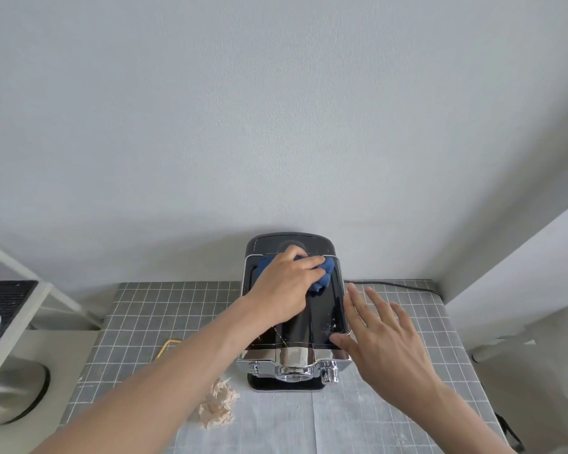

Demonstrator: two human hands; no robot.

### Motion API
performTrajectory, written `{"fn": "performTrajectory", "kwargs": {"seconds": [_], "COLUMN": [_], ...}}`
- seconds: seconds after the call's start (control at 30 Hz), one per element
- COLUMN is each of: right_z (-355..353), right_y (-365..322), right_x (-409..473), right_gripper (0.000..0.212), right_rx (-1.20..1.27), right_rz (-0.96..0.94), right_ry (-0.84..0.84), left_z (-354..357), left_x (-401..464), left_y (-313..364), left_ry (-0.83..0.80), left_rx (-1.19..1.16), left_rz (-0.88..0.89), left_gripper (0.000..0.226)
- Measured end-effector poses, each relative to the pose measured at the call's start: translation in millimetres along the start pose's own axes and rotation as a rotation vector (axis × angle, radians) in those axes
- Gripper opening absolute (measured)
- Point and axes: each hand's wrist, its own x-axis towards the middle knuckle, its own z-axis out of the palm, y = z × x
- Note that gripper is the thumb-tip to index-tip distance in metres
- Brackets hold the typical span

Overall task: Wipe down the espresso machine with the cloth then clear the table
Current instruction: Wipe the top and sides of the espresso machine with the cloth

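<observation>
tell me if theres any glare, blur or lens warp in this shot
Head view: the espresso machine has a glossy black top that mirrors light in streaks, and its chrome front glints; wide-angle warp bows the table grid and wall edges; the left hand on the blue cloth looks sharp, no obvious blur.

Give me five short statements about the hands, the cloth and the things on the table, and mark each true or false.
1. The left hand presses a crumpled blue cloth on the glossy black top of the espresso machine. True.
2. The right hand grips the cloth. False: its fingers are spread straight at the machine's right edge.
3. A wad of beige paper lies left of the machine. True.
4. The machine stands on bare wood. False: on a grey grid-patterned table cover.
5. A yellow straw lies on the table. True.
</observation>
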Motion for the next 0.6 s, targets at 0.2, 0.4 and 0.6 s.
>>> {"fn": "performTrajectory", "kwargs": {"seconds": [0.2, 0.4, 0.6], "right_z": [3, 2, 0], "right_y": [2, 11, 11], "right_x": [1, 2, 3], "right_gripper": [0.072, 0.069, 0.069], "right_rx": [0.005, 0.022, 0.041], "right_rz": [0.000, -0.043, -0.046], "right_ry": [-0.031, -0.040, -0.031], "left_z": [-13, -20, -2], "left_x": [-53, -63, -48], "left_y": [26, 25, 30], "left_ry": [-0.064, -0.167, -0.104], "left_rx": [-0.189, -0.293, -0.077], "left_rz": [0.144, 0.163, 0.183], "left_gripper": [0.039, 0.036, 0.043]}}
